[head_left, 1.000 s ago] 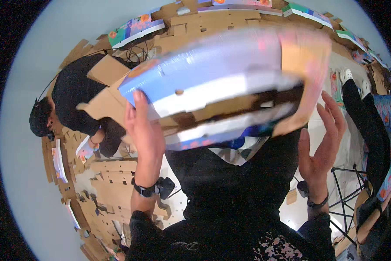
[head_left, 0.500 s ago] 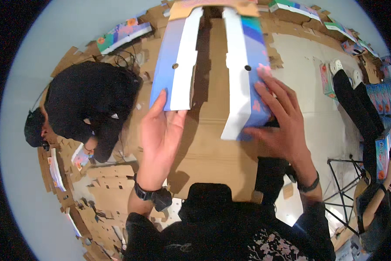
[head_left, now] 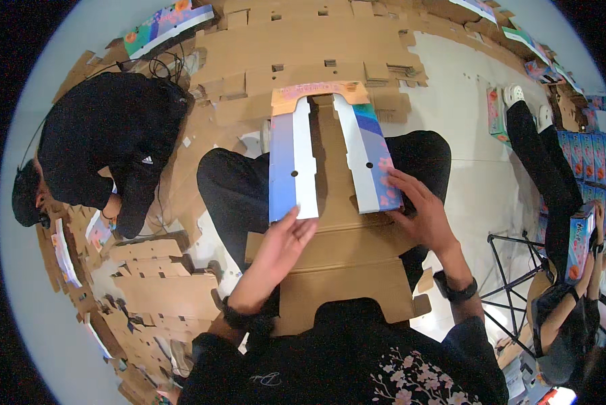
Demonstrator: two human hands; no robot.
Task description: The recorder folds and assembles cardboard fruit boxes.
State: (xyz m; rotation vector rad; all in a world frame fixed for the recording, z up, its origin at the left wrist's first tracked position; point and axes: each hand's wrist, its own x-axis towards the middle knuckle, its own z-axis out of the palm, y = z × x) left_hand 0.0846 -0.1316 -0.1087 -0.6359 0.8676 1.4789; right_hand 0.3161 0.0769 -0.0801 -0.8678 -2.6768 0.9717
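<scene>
A printed cardboard box [head_left: 282, 155], blue and purple with pink flowers, lies partly folded over my lap. Two long white-edged sides run toward me, joined at the far end by an orange panel, with a gap between them. At the near end of its left side is my left hand [head_left: 282, 243], thumb against the corner and fingers by the lower edge. My right hand [head_left: 427, 216] grips the near end of the right side, fingers along the outer face and thumb below. Beneath the box is a plain brown cardboard sheet [head_left: 343, 290].
Flattened brown cardboard [head_left: 296, 40] covers the floor ahead. A person in black [head_left: 114, 148] bends over at the left. At the right are another person's legs [head_left: 539, 148], a black metal frame [head_left: 512, 283] and stacked printed boxes [head_left: 589, 158]. More cardboard [head_left: 148, 283] lies at lower left.
The box has come down and nearer my lap, and its far end now shows whole. My left hand has shifted toward its near left corner. The view takes in more floor ahead.
</scene>
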